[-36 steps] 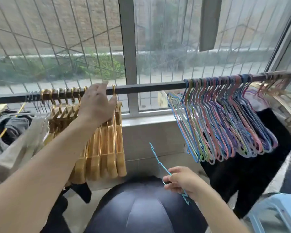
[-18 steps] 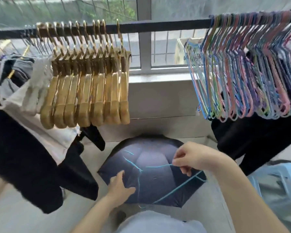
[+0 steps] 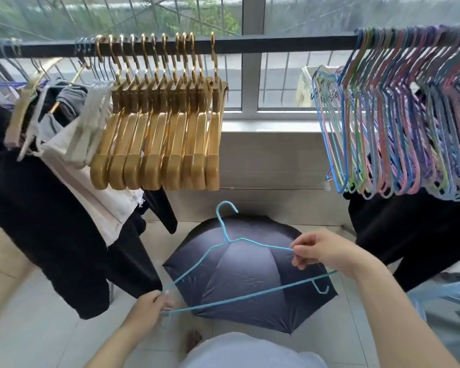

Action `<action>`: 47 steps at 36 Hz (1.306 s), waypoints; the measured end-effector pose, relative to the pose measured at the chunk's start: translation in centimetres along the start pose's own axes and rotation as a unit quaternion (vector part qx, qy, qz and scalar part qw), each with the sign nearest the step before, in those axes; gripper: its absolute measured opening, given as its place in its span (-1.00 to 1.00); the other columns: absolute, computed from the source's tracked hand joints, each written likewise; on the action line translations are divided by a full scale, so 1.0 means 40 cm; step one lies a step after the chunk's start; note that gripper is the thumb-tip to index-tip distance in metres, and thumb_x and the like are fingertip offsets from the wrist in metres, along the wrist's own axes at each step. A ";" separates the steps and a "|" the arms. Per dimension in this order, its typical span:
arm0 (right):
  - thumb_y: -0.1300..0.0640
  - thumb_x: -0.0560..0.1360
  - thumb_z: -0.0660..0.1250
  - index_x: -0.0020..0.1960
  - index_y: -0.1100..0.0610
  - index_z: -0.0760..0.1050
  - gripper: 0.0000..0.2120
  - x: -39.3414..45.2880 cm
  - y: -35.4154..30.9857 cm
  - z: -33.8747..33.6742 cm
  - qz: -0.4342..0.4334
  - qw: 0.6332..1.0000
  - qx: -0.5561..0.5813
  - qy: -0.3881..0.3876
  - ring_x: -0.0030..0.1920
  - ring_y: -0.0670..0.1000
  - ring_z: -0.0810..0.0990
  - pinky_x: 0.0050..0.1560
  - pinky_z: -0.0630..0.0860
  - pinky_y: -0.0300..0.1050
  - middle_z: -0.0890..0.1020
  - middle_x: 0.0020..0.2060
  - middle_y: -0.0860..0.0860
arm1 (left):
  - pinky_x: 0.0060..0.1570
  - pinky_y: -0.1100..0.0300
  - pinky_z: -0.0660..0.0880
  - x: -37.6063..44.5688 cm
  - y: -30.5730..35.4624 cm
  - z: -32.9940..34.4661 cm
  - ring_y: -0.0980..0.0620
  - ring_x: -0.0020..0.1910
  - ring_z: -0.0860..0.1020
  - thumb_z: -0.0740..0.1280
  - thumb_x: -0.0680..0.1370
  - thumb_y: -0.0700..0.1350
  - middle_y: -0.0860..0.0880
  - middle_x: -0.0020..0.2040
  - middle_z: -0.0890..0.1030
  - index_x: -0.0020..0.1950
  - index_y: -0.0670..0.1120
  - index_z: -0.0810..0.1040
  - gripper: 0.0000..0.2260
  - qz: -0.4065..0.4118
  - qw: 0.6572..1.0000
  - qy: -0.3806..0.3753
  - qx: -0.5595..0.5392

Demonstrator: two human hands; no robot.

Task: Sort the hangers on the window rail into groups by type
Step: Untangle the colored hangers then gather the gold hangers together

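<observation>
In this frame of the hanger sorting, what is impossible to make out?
Head view only:
- Coloured wire hangers: bunch cut by the right edge, count unknown.
- Thin hangers left of the gold hangers: type hidden by clothes.
- Blue hanger: right hand covers its right shoulder.

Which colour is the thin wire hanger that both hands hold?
Light blue. The wire hanger shows in the head view, against the dark umbrella.
</observation>
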State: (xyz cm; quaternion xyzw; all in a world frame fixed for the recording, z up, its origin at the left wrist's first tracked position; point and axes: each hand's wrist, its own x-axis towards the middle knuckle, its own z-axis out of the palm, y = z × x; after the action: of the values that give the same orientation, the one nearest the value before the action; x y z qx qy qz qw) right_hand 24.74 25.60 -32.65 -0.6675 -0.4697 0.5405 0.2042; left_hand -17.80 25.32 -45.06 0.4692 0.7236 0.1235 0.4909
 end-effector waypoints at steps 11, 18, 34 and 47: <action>0.00 0.60 0.32 0.20 0.07 0.60 -0.76 0.072 0.132 0.135 0.116 0.986 -0.119 0.029 -0.03 -0.02 0.59 -0.01 0.48 -0.13 0.63 0.00 -0.04 | -0.08 0.01 0.65 -0.079 0.257 0.060 -0.19 -0.15 0.70 0.17 0.73 -0.12 -0.20 -0.11 0.72 0.06 -0.29 0.54 -0.73 0.036 0.991 -0.043 -0.125; -0.09 0.68 0.22 0.16 0.09 0.60 -0.70 0.019 -0.030 0.184 0.057 0.985 0.160 -0.027 0.00 0.03 0.71 0.03 0.64 -0.09 0.68 0.11 -0.01 | -0.06 -0.14 0.51 -0.169 0.403 0.161 0.08 -0.29 0.52 0.10 0.73 0.12 0.06 -0.34 0.56 -0.25 -0.04 0.50 -0.56 0.269 0.962 0.033 0.036; 0.21 0.69 0.14 0.16 0.11 0.54 -0.80 -0.010 -0.208 0.094 -0.045 0.964 0.240 0.107 -0.32 0.01 0.45 -0.28 0.49 -0.13 0.46 -0.21 0.07 | 0.13 0.16 0.51 -0.247 0.516 0.220 0.26 0.14 0.57 0.16 0.66 0.12 0.22 0.40 0.38 0.35 0.07 0.44 -0.70 0.496 0.867 0.040 0.033; -0.04 0.72 0.13 0.41 -0.14 0.42 -0.71 -0.110 -0.341 -0.092 -0.174 0.952 0.153 0.201 -0.15 0.04 0.55 -0.08 0.66 0.00 0.48 -0.06 0.07 | 0.02 0.17 0.59 -0.271 0.683 0.111 -0.01 0.01 0.66 0.24 0.67 -0.08 0.08 0.06 0.62 0.16 0.06 0.54 -0.88 0.572 0.813 0.095 -0.055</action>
State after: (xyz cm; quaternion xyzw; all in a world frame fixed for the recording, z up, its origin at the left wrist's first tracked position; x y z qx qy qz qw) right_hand 22.66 29.22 -18.47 -0.6307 -0.4396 0.4170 0.4849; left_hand 1.95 29.84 -23.31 0.7562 0.3598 0.4655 0.2863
